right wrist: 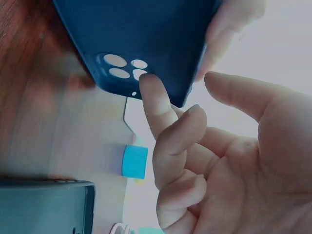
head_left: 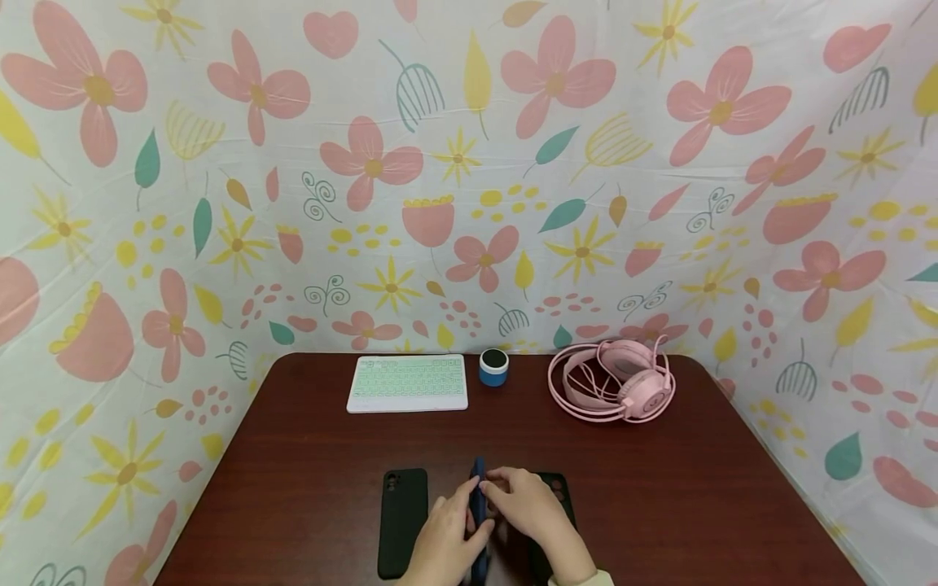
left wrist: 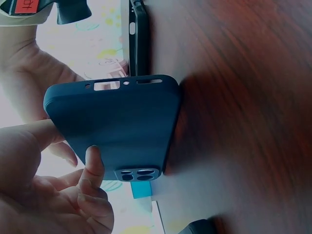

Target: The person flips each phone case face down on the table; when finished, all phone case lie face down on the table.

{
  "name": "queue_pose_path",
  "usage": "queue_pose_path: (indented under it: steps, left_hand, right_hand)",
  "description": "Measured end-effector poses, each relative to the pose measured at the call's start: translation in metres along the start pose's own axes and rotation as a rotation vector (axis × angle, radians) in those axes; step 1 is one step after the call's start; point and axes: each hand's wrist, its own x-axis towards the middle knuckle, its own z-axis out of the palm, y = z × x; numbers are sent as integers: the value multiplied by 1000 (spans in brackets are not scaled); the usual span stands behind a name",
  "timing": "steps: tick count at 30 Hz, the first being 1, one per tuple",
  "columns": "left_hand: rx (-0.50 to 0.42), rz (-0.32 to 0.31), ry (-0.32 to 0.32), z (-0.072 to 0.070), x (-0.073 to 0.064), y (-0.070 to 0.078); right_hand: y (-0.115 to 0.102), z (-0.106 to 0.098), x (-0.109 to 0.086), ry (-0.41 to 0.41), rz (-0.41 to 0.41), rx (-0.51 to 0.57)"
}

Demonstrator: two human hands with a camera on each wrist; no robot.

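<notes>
A dark blue phone case (head_left: 479, 513) stands on its long edge on the table, between both hands. Light comes through its camera holes (right wrist: 119, 73) in the right wrist view. My left hand (head_left: 449, 533) grips it by the upper edge, one fingertip (left wrist: 94, 155) on the outer face. With one fingertip beside the camera holes, my right hand (head_left: 528, 502) touches the case; its other fingers are loosely bent and its thumb (right wrist: 229, 92) stands apart. A black phone case (head_left: 402, 525) lies left of the hands. Another black case (head_left: 563, 492) lies under the right forearm, partly hidden.
Along the back of the brown table (head_left: 315, 464) lie a white keyboard (head_left: 407, 404), a small blue and white cylinder (head_left: 493, 370) with a dark top, and pink headphones (head_left: 615, 382). A flower-printed cloth (head_left: 454, 106) hangs behind and at both sides.
</notes>
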Motion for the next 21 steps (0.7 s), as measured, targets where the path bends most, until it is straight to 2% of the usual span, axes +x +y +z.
queue_pose_path:
  steps: [9, 16, 21]
  left_hand:
    - [2, -31, -22, 4, 2, -3]
    - [5, -26, -26, 6, 2, -4]
    - [-21, -57, -64, 4, 2, -6]
  right_hand:
    - [-2, 8, -3, 25, 0, -35]
    - [-3, 9, -3, 38, -12, -67]
    - [-3, 9, -4, 28, 3, -34]
